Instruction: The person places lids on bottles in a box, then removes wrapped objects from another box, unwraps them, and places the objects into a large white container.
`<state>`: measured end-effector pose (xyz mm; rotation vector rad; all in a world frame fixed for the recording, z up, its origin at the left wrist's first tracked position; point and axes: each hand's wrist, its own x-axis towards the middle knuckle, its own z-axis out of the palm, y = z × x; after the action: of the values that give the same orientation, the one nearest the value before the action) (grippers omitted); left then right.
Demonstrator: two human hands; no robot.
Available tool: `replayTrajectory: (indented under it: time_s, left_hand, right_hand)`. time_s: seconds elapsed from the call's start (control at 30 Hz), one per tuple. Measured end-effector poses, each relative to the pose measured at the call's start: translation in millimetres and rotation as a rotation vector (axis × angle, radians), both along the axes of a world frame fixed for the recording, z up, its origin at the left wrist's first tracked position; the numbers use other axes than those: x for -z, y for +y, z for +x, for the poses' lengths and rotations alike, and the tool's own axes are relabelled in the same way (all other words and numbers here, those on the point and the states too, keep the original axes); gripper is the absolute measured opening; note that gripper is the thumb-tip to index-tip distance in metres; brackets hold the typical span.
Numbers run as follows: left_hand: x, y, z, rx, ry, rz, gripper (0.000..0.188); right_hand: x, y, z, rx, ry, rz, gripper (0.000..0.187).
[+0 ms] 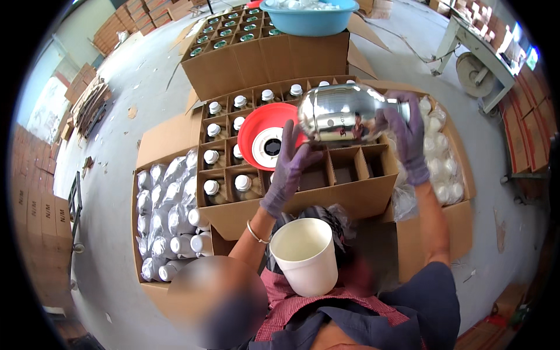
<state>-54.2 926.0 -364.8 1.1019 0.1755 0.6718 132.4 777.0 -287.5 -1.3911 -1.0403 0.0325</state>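
In my right hand (405, 128) is a shiny silver vacuum flask liner (338, 114), tilted onto its side. The fingers wrap around its narrow neck, where something white shows at the end. My left hand (289, 166) has its fingers spread near the liner's rounded base; whether they touch it I cannot tell. Both hands wear purple gloves. Behind the left hand, a red bowl (249, 137) with a white ring and black centre rests on the divided carton (291, 198). A cream-white plastic container (303, 256), open end up, stands in my lap.
White-capped bottles (211, 187) fill many carton cells. A carton of plastic-wrapped white pieces (157, 204) lies left, another with wrapped white cups (434, 151) right. Beyond stands a carton (268, 61) of green-topped items, bearing a blue basin (309, 22). A wheeled stand (475, 64) is far right.
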Motion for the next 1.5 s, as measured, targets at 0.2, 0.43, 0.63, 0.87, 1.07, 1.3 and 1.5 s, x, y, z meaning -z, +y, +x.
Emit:
replayTrajectory:
  time_s: [0.2, 0.43, 0.63, 0.87, 1.07, 1.3, 1.5]
  left_hand:
    - [-63.5, -5.6, -58.5, -0.272, 0.036, 0.295, 0.085]
    - [-83.9, 12.8, -112.4, -0.094, 0.163, 0.538, 0.100]
    - [-68.2, -2.9, -142.7, -0.228, 0.309, 0.475, 0.087]
    - [5.3, -45.6, -228.1, -0.219, 0.561, 0.352, 0.079]
    - [147.0, -145.0, -329.4, -0.487, 0.396, -0.319, 0.046]
    - [124.9, -102.8, -310.8, -0.300, 0.809, 0.984, 0.048]
    - [125.5, -105.2, -304.6, -0.329, 0.689, 0.904, 0.048]
  right_hand:
    - [82.7, 5.5, -80.9, -0.252, 0.515, 0.122, 0.024]
    - [111.2, -6.5, -117.4, -0.652, 1.138, -0.176, 0.033]
    - [103.9, -12.8, -124.9, -0.497, 0.050, -0.354, 0.027]
    - [160.2, -124.4, -165.7, -0.614, 0.387, -0.364, 0.054]
    - [166.9, -169.3, -233.2, -0.546, 0.301, -0.483, 0.084]
    - [96.3, -101.2, -197.6, -0.810, -0.030, -0.736, 0.095]
    - [81.3, -111.2, -180.5, -0.619, -0.442, -0.263, 0.087]
